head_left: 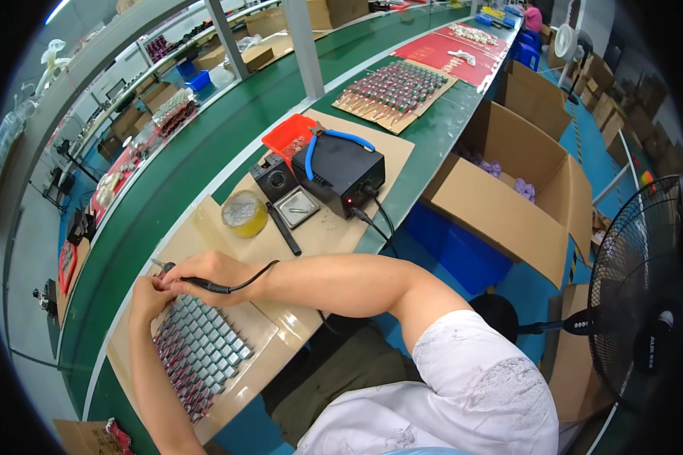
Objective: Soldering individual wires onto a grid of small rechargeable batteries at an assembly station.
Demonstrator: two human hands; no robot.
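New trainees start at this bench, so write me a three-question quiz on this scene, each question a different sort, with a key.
1. Which hand grips the soldering iron?

2. Multiple choice. What lies partly on top of the black box with the small red light?
A) an open carton
B) blue-handled pliers
C) a fan

3. Fill the gap: in the picture, the roll of yellowish tape sits to the ____ of that black box.

Key:
1. The right hand.
2. B.
3. Left.
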